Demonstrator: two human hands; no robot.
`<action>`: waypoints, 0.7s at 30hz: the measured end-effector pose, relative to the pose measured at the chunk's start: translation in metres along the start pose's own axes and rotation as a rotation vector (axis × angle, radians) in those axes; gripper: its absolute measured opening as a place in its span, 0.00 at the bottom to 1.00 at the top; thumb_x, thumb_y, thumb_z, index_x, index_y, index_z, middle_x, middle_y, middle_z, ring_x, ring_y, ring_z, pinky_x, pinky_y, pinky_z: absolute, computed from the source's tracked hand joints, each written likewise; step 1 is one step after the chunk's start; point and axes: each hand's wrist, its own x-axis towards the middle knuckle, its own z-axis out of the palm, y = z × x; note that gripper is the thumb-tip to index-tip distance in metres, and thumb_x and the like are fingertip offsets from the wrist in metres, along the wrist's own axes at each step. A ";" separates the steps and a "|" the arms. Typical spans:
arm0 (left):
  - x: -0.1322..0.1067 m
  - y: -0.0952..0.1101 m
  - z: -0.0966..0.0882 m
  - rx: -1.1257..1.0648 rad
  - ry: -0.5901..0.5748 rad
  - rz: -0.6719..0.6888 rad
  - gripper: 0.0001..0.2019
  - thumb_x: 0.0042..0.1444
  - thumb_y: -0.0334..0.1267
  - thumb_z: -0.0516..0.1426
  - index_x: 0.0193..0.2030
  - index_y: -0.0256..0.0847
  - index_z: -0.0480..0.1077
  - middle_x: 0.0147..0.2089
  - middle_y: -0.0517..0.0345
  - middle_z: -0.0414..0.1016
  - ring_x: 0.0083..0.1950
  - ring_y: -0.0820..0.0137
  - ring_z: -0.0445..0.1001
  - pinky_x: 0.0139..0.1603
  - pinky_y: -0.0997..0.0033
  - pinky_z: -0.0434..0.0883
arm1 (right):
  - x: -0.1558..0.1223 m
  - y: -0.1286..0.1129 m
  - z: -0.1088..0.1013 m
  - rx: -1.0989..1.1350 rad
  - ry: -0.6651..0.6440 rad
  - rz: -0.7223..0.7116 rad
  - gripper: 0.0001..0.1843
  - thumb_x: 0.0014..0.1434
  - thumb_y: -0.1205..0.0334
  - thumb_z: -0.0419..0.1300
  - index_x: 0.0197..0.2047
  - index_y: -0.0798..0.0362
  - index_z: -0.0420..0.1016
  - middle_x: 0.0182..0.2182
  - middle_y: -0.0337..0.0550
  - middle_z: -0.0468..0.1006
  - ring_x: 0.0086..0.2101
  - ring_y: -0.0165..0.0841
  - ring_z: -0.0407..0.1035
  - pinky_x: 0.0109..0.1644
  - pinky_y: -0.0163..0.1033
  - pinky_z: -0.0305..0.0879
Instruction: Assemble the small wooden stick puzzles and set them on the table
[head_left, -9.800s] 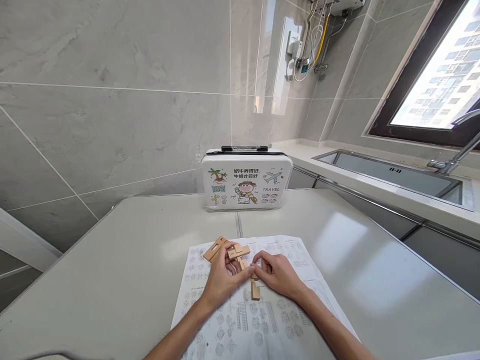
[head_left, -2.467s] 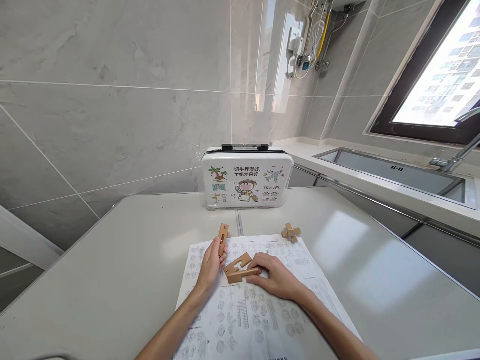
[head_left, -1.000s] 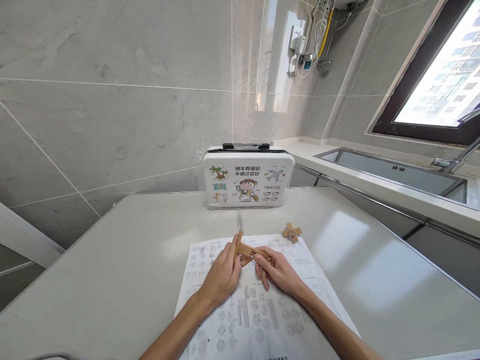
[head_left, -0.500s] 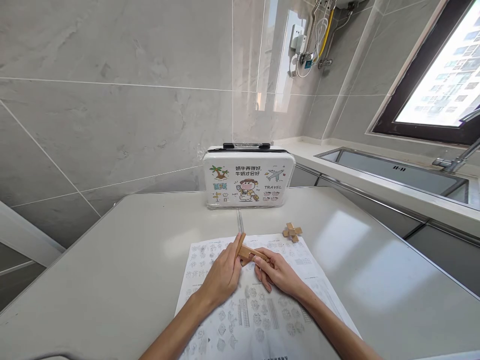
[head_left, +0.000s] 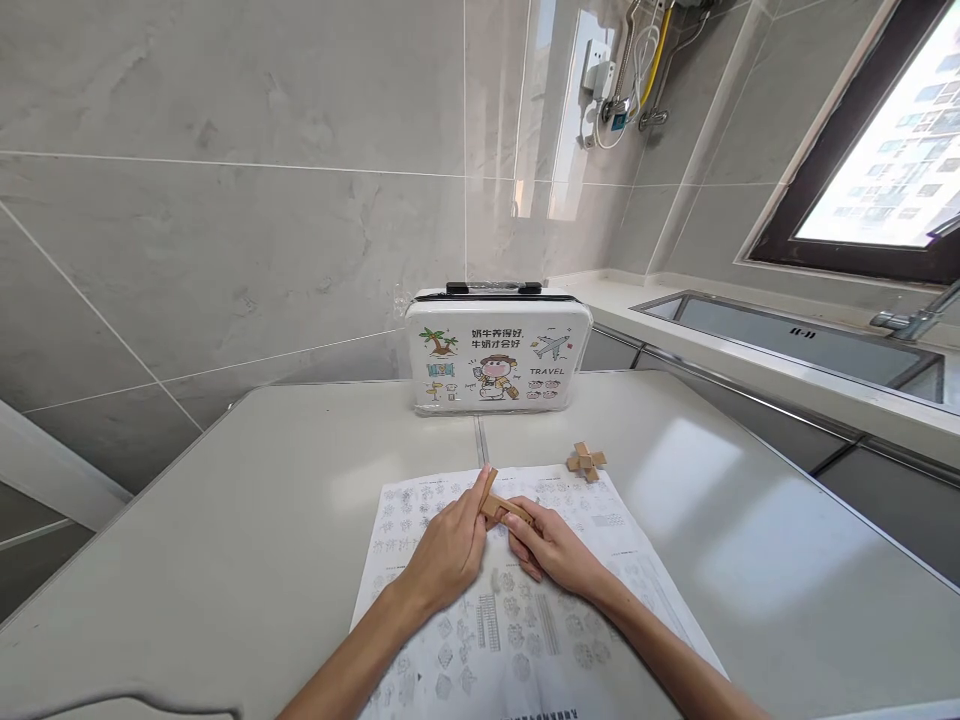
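Observation:
Both of my hands meet over a printed instruction sheet (head_left: 525, 640) on the white table (head_left: 247, 530). My left hand (head_left: 446, 550) grips an upright flat wooden piece (head_left: 488, 484). My right hand (head_left: 551, 545) pinches a second wooden piece (head_left: 511, 511) that crosses the first one. The two pieces touch between my fingertips; how they interlock is hidden by my fingers. A finished wooden cross puzzle (head_left: 586, 461) lies at the sheet's far right corner, apart from both hands.
A small white case (head_left: 496, 352) with cartoon prints and a black handle stands at the table's back edge by the tiled wall. To the right run a counter, a steel sink (head_left: 787, 335) and a tap (head_left: 919, 315) under a window.
The loose pieces from earlier are now apart: one cross puzzle sits at the sheet's far right. My hands took up two flat pieces, brought them together and keep them crossed.

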 end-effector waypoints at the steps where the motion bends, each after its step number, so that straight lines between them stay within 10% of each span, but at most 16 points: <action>1: 0.000 0.001 0.000 0.011 -0.004 -0.003 0.32 0.74 0.35 0.42 0.82 0.48 0.37 0.65 0.46 0.73 0.58 0.60 0.76 0.60 0.53 0.74 | 0.000 -0.001 0.000 0.003 0.001 0.002 0.24 0.74 0.39 0.51 0.50 0.51 0.72 0.21 0.28 0.64 0.16 0.25 0.55 0.24 0.35 0.56; 6: 0.002 0.002 -0.003 0.038 -0.036 -0.033 0.35 0.74 0.42 0.49 0.82 0.50 0.37 0.47 0.53 0.79 0.43 0.63 0.77 0.48 0.60 0.77 | -0.001 -0.003 -0.002 -0.036 0.015 0.006 0.23 0.73 0.38 0.51 0.46 0.51 0.71 0.20 0.29 0.65 0.16 0.26 0.56 0.26 0.36 0.56; 21: 0.002 -0.001 0.005 0.191 0.080 0.045 0.30 0.77 0.42 0.44 0.81 0.49 0.40 0.55 0.48 0.82 0.43 0.63 0.83 0.43 0.64 0.79 | 0.001 -0.002 0.000 -0.099 0.045 -0.011 0.23 0.73 0.37 0.50 0.45 0.49 0.71 0.19 0.30 0.64 0.19 0.30 0.55 0.28 0.38 0.55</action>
